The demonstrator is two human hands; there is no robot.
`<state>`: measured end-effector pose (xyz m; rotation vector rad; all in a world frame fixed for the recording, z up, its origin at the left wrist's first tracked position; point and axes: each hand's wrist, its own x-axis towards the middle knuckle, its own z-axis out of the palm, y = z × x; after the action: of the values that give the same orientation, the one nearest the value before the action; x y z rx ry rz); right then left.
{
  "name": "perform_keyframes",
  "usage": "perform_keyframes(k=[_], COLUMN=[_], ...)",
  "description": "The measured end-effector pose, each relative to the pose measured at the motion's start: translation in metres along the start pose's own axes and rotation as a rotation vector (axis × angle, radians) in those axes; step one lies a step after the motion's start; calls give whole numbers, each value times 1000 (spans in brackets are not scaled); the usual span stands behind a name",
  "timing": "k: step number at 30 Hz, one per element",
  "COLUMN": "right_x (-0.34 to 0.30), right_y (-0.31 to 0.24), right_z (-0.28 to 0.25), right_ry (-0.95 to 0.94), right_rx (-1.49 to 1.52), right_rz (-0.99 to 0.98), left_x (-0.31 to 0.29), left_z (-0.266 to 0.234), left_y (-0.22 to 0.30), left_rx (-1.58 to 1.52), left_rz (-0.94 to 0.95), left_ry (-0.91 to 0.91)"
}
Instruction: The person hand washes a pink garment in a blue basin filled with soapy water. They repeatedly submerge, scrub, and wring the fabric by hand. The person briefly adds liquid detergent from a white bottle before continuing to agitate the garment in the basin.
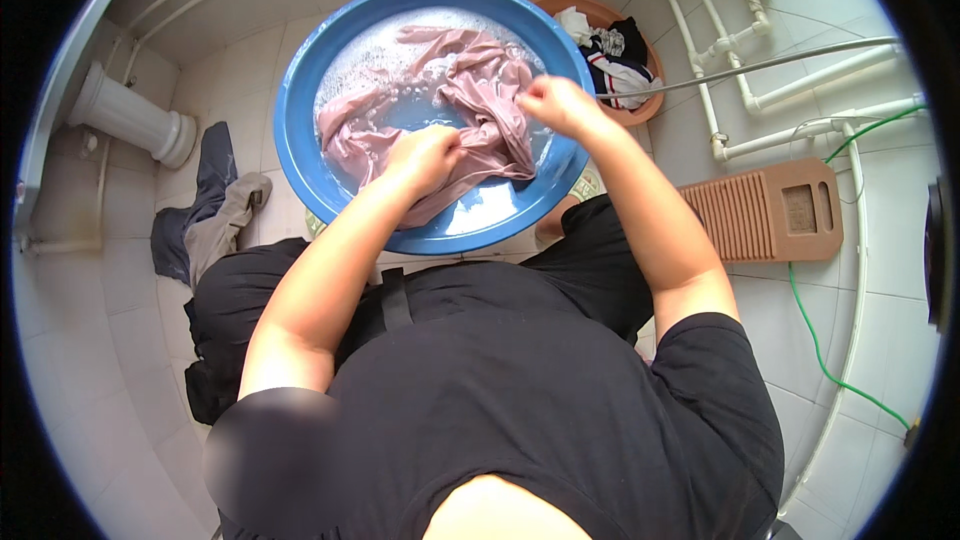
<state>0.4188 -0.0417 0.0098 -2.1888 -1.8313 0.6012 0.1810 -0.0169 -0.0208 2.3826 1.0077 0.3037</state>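
A dusty-pink wet garment point(487, 105) lies bunched and twisted in soapy water inside a large round blue basin point(298, 145). White suds point(370, 48) float mostly along the far side. My left hand point(425, 158) is closed on the garment near the middle of the basin. Over the basin's right side, my right hand point(562, 105) is closed, its fingers pinching the garment's right edge. Folds hide exactly how much cloth each hand grips, and what kind of garment it is cannot be made out.
Behind right, an orange-brown basin point(650, 105) holds black and white clothes. A brown plastic washboard point(735, 212) leans at the right near white pipes point(790, 145) and a green cord point(812, 325). Dark and beige clothes point(215, 205) lie on the tiled floor at left, by a white pedestal point(135, 118).
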Motion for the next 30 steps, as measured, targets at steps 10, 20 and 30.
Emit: perform_keyframes(k=[10,20,30], right_x=[-43,-27,-66], right_y=[-30,-43,-51], right_z=[52,47,78], right_ry=[-281,13,-224], right_rx=[924,1243,1652], right_rz=[266,228,67], left_x=[-9,-53,-51], left_z=[-42,-13,-10], left_y=[-3,35,7], left_rx=[-2096,-1699,-1984], left_rz=[-490,-546,-556], left_ry=[115,8,60])
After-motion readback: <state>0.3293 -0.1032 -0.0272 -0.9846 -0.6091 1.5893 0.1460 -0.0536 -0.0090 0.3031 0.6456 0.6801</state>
